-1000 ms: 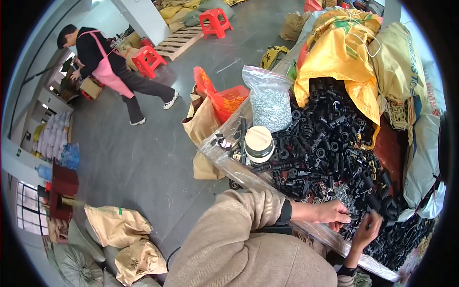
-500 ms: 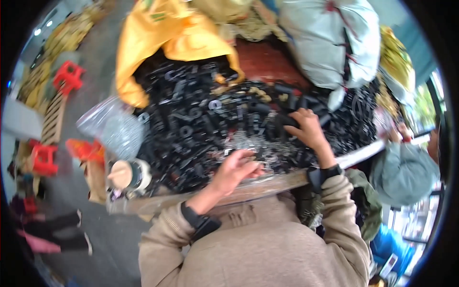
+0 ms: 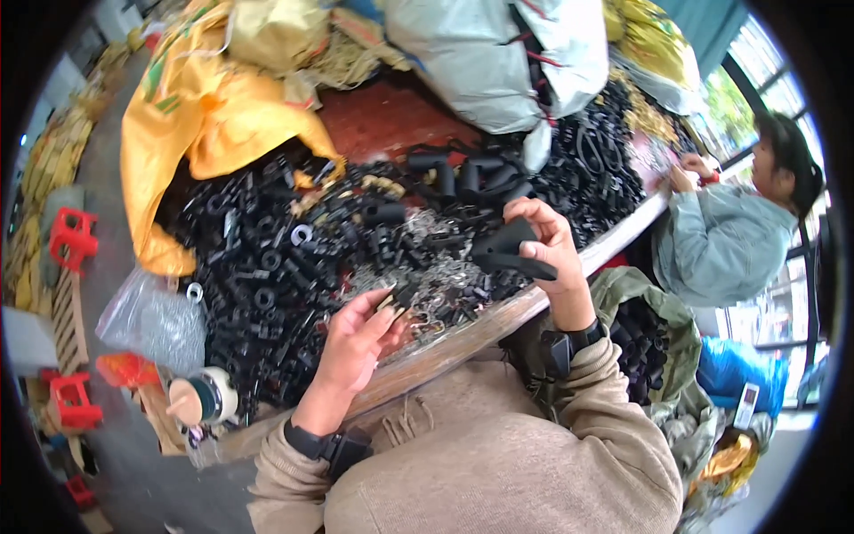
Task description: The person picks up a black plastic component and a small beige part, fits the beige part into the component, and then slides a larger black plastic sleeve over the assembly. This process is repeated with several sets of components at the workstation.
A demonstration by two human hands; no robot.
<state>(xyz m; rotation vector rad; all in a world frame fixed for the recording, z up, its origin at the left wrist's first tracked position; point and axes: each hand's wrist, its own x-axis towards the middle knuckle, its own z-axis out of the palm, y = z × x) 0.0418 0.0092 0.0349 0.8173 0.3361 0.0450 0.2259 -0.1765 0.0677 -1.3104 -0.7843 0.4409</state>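
My right hand (image 3: 553,242) is closed on a black plastic part (image 3: 503,247), angled and broad at one end, which it holds up over the table's front edge. Between the thumb and fingertips of my left hand (image 3: 354,345) is a small black piece (image 3: 400,297) with a pale or brassy bit; its exact kind is too small to tell. Below and between the hands lies a scatter of small shiny metal pieces (image 3: 436,283). Beyond them spreads a heap of black plastic parts (image 3: 258,240), with several thick black tubes (image 3: 471,173) lying further back.
An orange sack (image 3: 213,116) spills onto the heap at left; a big white sack (image 3: 463,62) stands behind. A clear bag of small pieces (image 3: 165,320) and a lidded container (image 3: 213,396) sit at the left corner. At right are another person (image 3: 725,231) and an open green sack (image 3: 676,356).
The view has turned to the right. My right hand has lifted the black plastic part off the heap. My left hand now shows a small black piece pinched at its fingertips.
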